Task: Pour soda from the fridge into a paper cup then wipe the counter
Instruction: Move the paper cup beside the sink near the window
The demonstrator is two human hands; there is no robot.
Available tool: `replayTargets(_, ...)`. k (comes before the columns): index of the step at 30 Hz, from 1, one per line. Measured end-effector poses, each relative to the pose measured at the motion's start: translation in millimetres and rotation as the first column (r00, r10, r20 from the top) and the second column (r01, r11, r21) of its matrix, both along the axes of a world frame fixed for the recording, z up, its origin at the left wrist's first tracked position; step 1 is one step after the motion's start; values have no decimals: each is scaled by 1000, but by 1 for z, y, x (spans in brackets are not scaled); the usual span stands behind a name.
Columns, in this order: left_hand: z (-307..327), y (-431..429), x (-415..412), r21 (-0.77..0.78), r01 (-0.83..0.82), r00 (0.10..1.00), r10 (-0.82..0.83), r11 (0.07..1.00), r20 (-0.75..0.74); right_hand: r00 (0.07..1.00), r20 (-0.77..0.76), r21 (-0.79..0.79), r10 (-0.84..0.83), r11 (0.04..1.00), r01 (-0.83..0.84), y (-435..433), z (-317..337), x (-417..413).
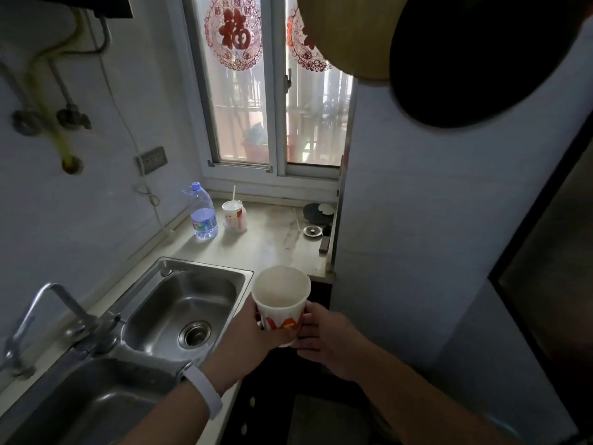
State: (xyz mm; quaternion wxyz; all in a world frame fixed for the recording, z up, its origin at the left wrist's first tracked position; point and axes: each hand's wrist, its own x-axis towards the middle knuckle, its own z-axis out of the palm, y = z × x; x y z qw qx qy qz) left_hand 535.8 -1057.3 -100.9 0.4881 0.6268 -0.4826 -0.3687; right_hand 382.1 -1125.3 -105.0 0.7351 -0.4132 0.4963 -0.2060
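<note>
Both my hands hold a white paper cup (280,297) with a red and yellow logo, upright and empty, in the air just off the counter's front edge, right of the sink. My left hand (247,335) wraps the cup's left side and wears a white wristband. My right hand (324,335) grips its right side and bottom. The beige counter (269,242) stretches from the sink to the window. No soda bottle, fridge or cloth is in view.
A steel sink (179,309) with a tap (57,316) lies at the left. A clear water bottle (202,213) and a used cup with a straw (233,215) stand at the counter's back. Small dark items (316,213) sit at back right. A dark pan (481,59) hangs overhead.
</note>
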Motion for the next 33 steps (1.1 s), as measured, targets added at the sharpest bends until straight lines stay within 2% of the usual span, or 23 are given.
replayTargets(10,1,-138,97,8,-67,996,67,998,-57,999,0,-7,47,999,-47,-136,18,93)
replayTargets(20,27,-208,163,-19,-116,993,115,993,-8,992,40,-45,117,992,-115,-213,42,163)
replayTargets(27,2,-252,204,15,-245,968,246,969,-50,974,32,-15,223,975,-223,-270,19,214)
replayTargets(33,-36,-299,241,70,-386,920,390,920,-46,944,49,75,326,941,-329,-336,-20,263)
